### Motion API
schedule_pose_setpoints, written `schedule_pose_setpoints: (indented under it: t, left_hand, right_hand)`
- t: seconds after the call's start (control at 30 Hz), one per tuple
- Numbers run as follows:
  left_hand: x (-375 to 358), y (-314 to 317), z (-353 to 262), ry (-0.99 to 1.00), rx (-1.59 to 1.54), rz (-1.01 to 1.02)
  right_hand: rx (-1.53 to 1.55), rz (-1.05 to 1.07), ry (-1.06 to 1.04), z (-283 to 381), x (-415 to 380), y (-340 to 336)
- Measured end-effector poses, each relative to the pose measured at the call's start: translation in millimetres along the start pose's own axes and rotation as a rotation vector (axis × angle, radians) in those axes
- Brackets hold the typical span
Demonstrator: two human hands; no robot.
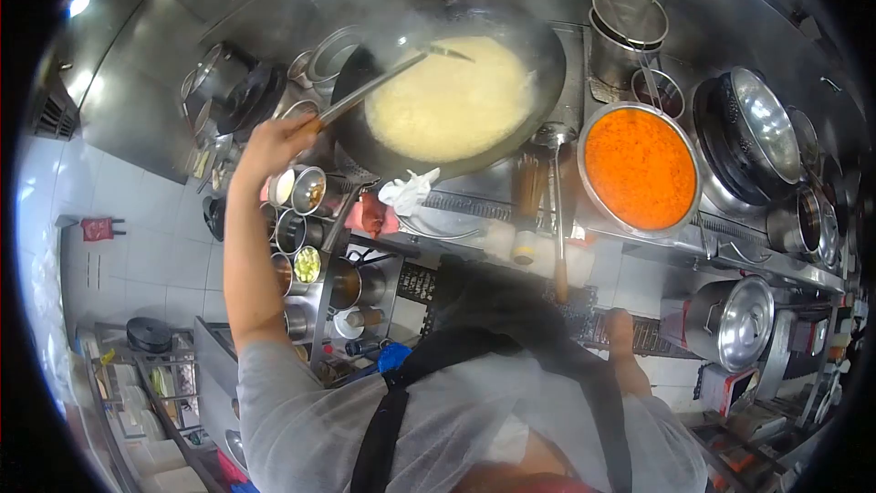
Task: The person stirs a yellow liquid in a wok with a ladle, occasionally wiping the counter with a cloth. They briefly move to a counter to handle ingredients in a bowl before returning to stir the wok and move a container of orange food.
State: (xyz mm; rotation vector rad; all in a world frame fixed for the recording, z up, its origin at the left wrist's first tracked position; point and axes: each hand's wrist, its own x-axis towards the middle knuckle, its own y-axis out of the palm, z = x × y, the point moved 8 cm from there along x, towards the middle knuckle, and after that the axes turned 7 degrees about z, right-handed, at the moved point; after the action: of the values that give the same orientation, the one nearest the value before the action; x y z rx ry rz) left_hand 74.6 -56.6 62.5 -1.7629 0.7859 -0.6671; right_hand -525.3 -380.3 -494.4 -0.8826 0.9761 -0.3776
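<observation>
My left hand (278,144) is raised to the left of a big black wok (538,55) and grips the long metal handle of a ladle (379,84). The ladle's end reaches into the steaming, pale yellow liquid (452,96) that fills the wok. My right hand (620,329) is low at the stove's front edge (511,210), fingers curled against the dark grille there. What it grips, if anything, is hidden. I wear a grey shirt and a dark apron.
A wide steel bowl of orange sauce (641,169) sits right of the wok. A second ladle (554,139) and a white cloth (411,190) lie on the stove's rim. Small seasoning pots (301,219) crowd the left. Steel pots and lids (753,128) stack at the right, with a strainer pot (628,27) behind.
</observation>
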Motion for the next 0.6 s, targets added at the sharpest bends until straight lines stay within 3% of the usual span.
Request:
schedule_pose_setpoints:
  t: [0.03,0.07,0.13,0.23,0.3,0.37,0.43,0.6]
  left_hand:
    - [-23,-12,-7,0.147,0.075,-0.073]
    - [-44,-23,-20,0.136,0.079,-0.075]
    - [-93,-21,-5,-0.526,-0.230,0.214]
    - [-133,-14,-6,-0.599,-0.287,0.225]
    - [-144,2,8,-0.519,-0.248,0.223]
    - [-143,18,-1,-0.285,-0.171,0.178]
    - [-139,35,-9,-0.367,-0.070,0.249]
    - [-108,96,0,-0.231,-0.078,0.160]
  right_hand:
    - [0.020,0.008,0.037,-1,1,-1]
    - [0.015,0.009,-0.012,10,-5,-9]
    - [-0.038,0.041,-0.064,12,-2,-2]
    - [-0.167,0.053,-0.147,22,6,4]
    - [-0.197,0.053,-0.189,27,11,3]
    - [-0.173,0.042,-0.204,32,19,-4]
    - [-0.093,0.016,-0.197,37,22,-17]
    - [0.123,-0.028,-0.112,63,-1,-68]
